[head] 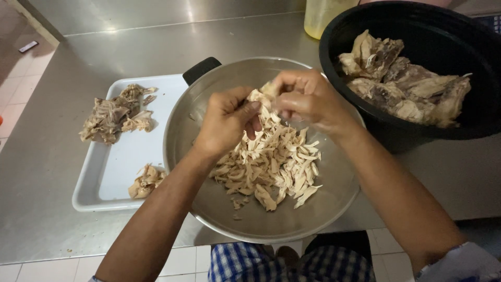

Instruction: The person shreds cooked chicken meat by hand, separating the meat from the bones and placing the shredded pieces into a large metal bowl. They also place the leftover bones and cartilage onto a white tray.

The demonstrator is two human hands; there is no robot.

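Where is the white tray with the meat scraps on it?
In the head view, the white tray sits on the steel counter at the left, right beside the metal bowl of shredded meat, left of the left hand.

A steel table (47,156) carries everything here. Directly beneath the two hands sits a wide metal bowl (209,209), hanging a little over the table's near edge. To the left of the left hand (225,121), touching the bowl, lies a white tray (120,167). To the right of the right hand (305,99) stands a black pot (417,133), and beyond that hand, against the pot's rim, a yellow container (321,15).
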